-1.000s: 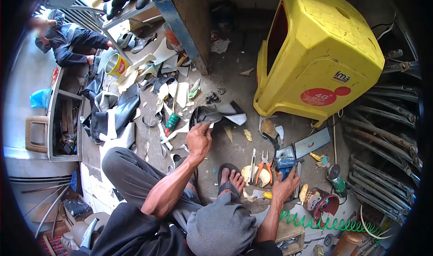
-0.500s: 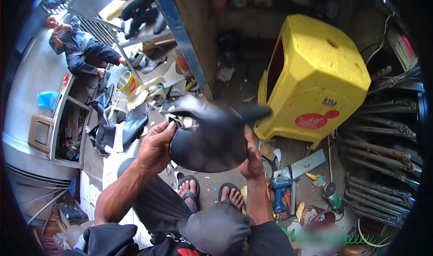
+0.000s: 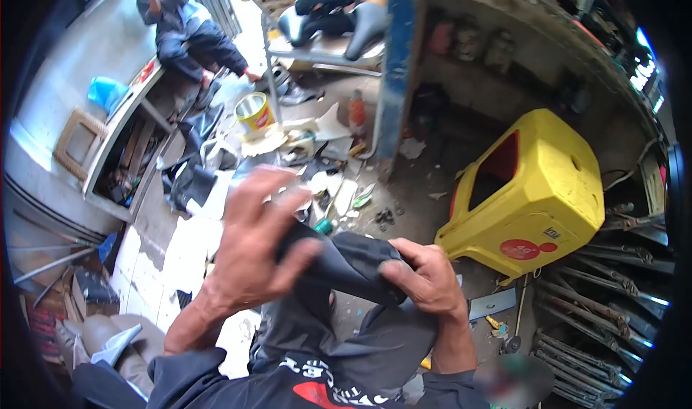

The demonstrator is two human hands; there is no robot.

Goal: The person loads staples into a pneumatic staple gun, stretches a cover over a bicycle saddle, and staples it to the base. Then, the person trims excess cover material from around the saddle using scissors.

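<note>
Clutter (image 3: 128, 182) fills open cabinet (image 3: 114, 133); right hand (image 3: 427, 275) grips black piece (image 3: 353, 265), left hand (image 3: 254, 244) spread

The grey, dusty floor (image 3: 424, 221) carries a big yellow plastic stool (image 3: 555, 192) with a red round sticker. Near this stool, on the person's side, there lies a flat grey metal plate (image 3: 493, 305). To the left of the stool are small black pieces (image 3: 386, 217); farther left, many white scraps (image 3: 344, 195) and a yellow round bucket (image 3: 254, 113).
</note>
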